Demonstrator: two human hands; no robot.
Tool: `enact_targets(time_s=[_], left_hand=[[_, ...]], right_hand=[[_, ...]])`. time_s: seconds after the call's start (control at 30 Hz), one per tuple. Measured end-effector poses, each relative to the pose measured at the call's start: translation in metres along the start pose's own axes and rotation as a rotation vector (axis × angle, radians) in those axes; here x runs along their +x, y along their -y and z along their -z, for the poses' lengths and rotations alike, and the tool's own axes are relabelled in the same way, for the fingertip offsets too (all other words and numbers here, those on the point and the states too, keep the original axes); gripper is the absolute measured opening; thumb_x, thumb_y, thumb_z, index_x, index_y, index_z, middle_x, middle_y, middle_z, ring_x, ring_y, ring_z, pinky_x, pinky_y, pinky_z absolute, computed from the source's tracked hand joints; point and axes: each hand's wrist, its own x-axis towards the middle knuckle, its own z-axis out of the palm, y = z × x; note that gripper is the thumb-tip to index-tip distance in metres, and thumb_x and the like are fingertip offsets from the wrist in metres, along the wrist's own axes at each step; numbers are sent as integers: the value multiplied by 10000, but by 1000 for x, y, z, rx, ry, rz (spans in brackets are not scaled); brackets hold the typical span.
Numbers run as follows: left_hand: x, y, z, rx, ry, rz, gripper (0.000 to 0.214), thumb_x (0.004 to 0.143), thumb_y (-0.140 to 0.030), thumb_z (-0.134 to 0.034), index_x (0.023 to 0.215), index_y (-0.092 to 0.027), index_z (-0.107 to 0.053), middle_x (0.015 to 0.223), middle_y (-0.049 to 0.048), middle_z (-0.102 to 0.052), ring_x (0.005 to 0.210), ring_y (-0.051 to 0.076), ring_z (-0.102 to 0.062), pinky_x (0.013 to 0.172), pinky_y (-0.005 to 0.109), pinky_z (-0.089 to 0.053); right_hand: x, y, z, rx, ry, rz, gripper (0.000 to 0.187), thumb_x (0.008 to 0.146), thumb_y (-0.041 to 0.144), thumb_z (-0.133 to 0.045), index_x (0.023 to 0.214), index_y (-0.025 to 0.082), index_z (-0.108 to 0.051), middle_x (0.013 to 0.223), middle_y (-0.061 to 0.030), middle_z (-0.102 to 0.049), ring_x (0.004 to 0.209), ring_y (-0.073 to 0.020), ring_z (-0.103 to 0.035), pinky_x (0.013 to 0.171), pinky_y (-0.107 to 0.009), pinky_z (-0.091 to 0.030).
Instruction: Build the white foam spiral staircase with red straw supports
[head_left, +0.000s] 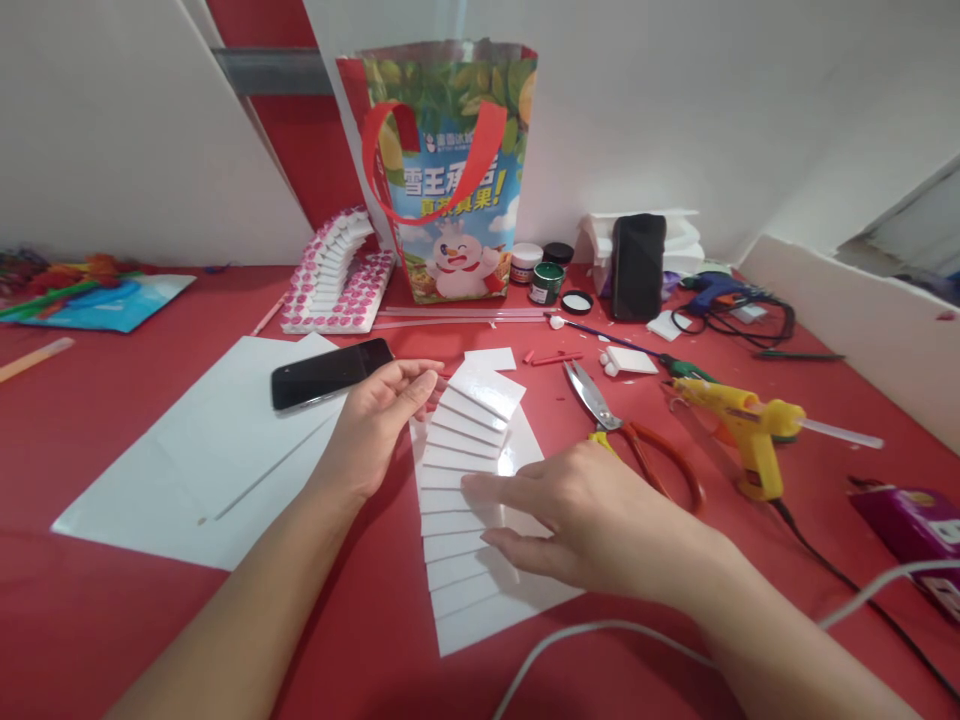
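Observation:
A curved staircase of overlapping white foam-board strips (465, 470) lies on a white sheet on the red table (112, 620). My left hand (379, 420) grips its upper left edge, fingers bent against the top steps. My right hand (585, 515) lies flat on the lower steps, fingers stretched out and pressing down. A black phone (330, 373) rests just left of my left hand, on a large white board (217, 450).
Scissors (607, 415) with red handles and a yellow glue gun (750, 425) lie to the right, its cord trailing toward me. A printed bag (450, 170) stands at the back, beside a finished pink-dotted staircase (337, 275), paint jars (546, 280) and another phone (637, 265).

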Motion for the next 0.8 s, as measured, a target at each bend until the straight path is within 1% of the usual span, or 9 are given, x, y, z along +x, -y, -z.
enact_targets(time_s=[0.1, 0.23, 0.3, 0.43, 0.63, 0.8], left_hand=[[0, -1, -1, 2, -3, 4, 334, 785, -423, -817, 991, -172, -742, 932, 46, -700, 736, 131, -556, 706, 272, -437], [1, -3, -2, 0, -12, 12, 337, 765, -428, -830, 967, -172, -745, 924, 48, -705, 745, 137, -571, 698, 272, -440], [0, -3, -2, -2, -12, 15, 340, 767, -429, -829, 971, -170, -746, 921, 45, -703, 727, 128, -556, 697, 268, -441], [0, -2, -1, -1, -1, 14, 335, 789, -423, -817, 993, -167, -744, 925, 40, -698, 712, 112, -530, 706, 255, -442], [1, 0, 0, -12, 6, 14, 301, 812, -405, -805, 996, -174, -744, 940, 49, -695, 764, 130, -556, 721, 257, -456], [0, 1, 1, -5, 16, 15, 306, 826, -410, -796, 1010, -172, -740, 952, 49, -697, 749, 117, -543, 730, 253, -459]], right_hand=[[-1, -2, -1, -10, -49, -8, 338, 986, 376, -582, 1252, 203, -699, 670, -3, -655, 537, -114, -414, 559, -283, -231], [-2, -3, 0, -30, -45, -27, 341, 988, 390, -572, 1237, 206, -715, 643, -3, -637, 523, -114, -391, 555, -280, -229], [-3, -3, 1, -30, -51, -38, 357, 980, 393, -580, 1257, 209, -709, 642, -4, -634, 526, -117, -401, 559, -280, -230], [-3, -5, -1, -30, -119, -68, 433, 968, 398, -591, 1346, 203, -671, 579, 22, -586, 506, -116, -419, 556, -281, -215], [-2, -6, -2, -32, -141, -82, 413, 966, 388, -579, 1304, 183, -698, 557, 33, -561, 486, -106, -401, 546, -287, -200], [-2, -6, -1, -54, -194, -99, 377, 958, 373, -584, 1256, 185, -717, 516, 62, -476, 459, -97, -313, 534, -287, -172]])
